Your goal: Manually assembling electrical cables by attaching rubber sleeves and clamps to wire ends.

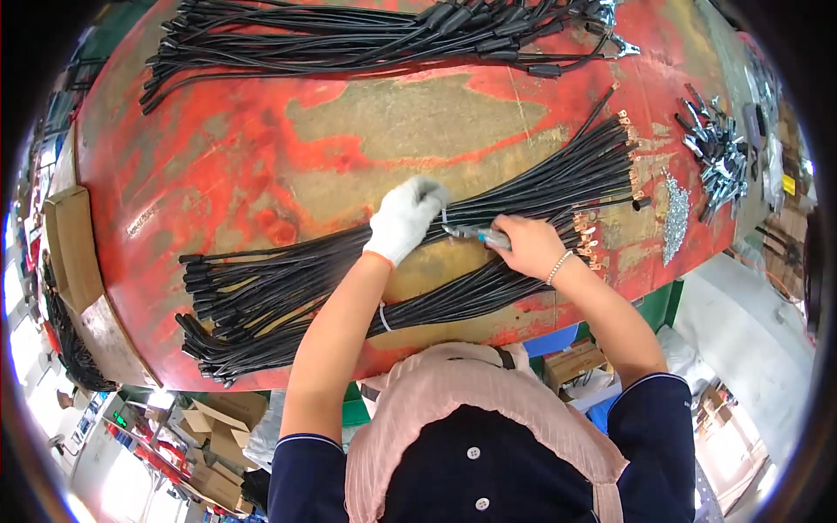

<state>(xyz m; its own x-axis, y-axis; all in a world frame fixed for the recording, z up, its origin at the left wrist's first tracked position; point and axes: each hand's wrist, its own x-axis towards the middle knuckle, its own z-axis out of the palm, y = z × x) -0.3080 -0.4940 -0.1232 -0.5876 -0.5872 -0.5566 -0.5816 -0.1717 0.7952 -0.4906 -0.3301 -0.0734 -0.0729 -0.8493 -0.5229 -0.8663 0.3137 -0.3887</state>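
Observation:
My left hand [407,220], in a white glove, is closed over the middle of a bundle of black cables [532,187]. Right beside its fingers, a white cable tie [444,215] crosses the bundle. Bare, my right hand [532,247] grips a pair of small pliers [475,234] with a bluish handle, their metal jaws pointing left toward the tie. Copper-coloured lugs [625,131] show at the bundle's right end. Nearer to me lies a second black cable bundle [453,301], with a white tie [384,316] around it.
Black cables with clamps [375,39] lie along the table's far side. At the right are a heap of metal clamps [719,157] and a pile of small silvery parts [676,216]. The red, worn tabletop [200,174] has a cardboard box [74,248] at its left edge.

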